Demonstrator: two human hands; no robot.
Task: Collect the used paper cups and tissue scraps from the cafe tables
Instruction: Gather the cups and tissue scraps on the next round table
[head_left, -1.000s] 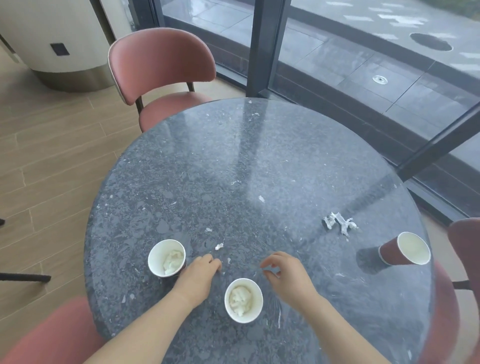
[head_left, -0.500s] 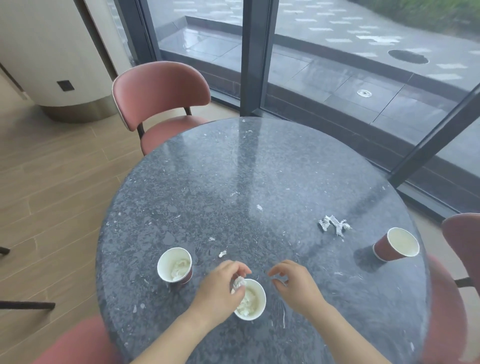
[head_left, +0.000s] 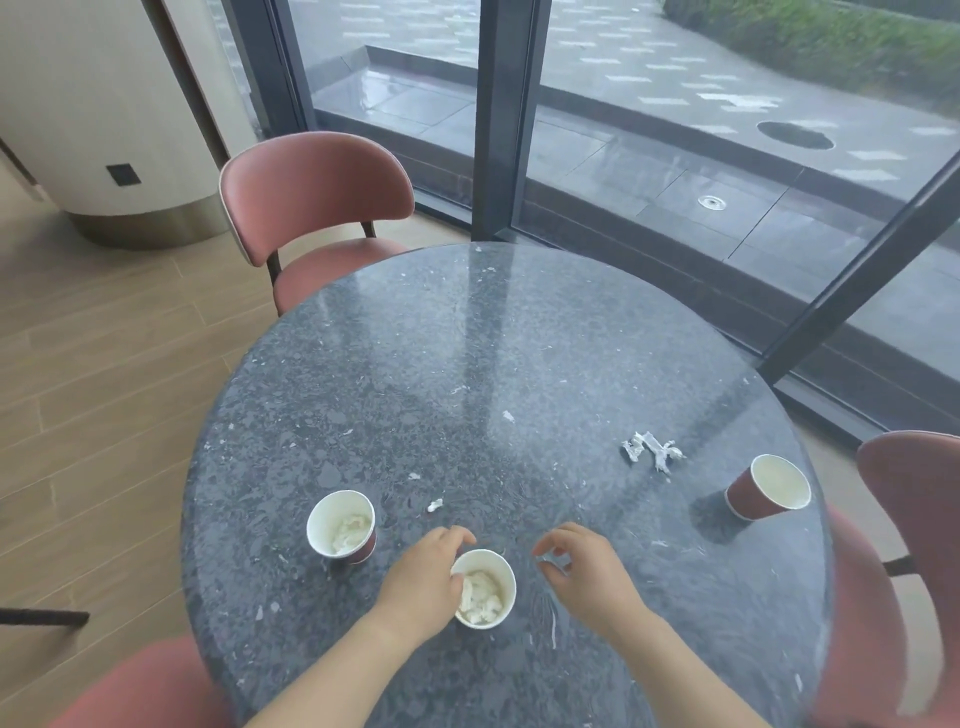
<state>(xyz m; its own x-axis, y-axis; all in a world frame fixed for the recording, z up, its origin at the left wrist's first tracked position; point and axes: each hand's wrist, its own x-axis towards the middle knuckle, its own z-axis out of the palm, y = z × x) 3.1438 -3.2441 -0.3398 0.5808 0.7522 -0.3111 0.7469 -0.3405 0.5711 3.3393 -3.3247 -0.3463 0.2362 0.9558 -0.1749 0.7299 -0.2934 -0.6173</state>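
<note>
Left hand (head_left: 423, 582) curls at the rim of the tissue-filled paper cup (head_left: 485, 590), grip seemingly touching it; right hand (head_left: 584, 569) hovers beside, fingers apart, empty.

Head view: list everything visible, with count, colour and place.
Table: 1, dark speckled stone, round, centre.
Paper cups: 3, red outside, white inside; near cup and left cup hold tissue, right cup empty, by the right edge.
Tissue scrap: 1 crumpled, white, beside right cup; small bits scattered.
Chairs: 4 seen partly, pink, around table.
Window frame: dark, behind.
Left hand: fingers on near cup's rim.
Right hand: curled, empty, beside it.
</note>
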